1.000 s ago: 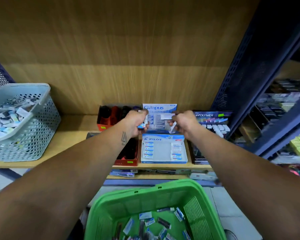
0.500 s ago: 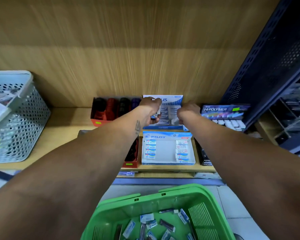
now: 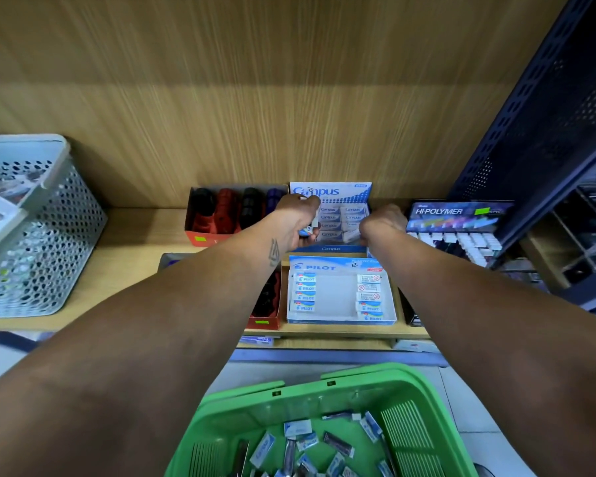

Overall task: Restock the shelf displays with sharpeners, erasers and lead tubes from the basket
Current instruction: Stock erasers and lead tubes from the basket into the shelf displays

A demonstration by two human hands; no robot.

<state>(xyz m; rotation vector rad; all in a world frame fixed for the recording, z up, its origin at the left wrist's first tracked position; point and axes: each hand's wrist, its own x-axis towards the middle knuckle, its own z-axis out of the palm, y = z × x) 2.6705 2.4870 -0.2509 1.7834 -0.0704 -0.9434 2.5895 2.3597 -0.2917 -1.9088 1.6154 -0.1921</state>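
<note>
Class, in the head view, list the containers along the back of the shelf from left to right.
Grey basket → red sharpener box → Campus box → Hi-Polymer box.

A stationery shop is shown: branded display boxes of erasers [image 3: 338,292] are arranged on a wooden shelf [image 3: 141,232], price stickers [image 3: 200,239] are attached, and a green shopping basket [image 3: 324,425] is seen below.

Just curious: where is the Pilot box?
The Pilot box sits mid-shelf at the front edge, before the Campus box, between both forearms.
</note>
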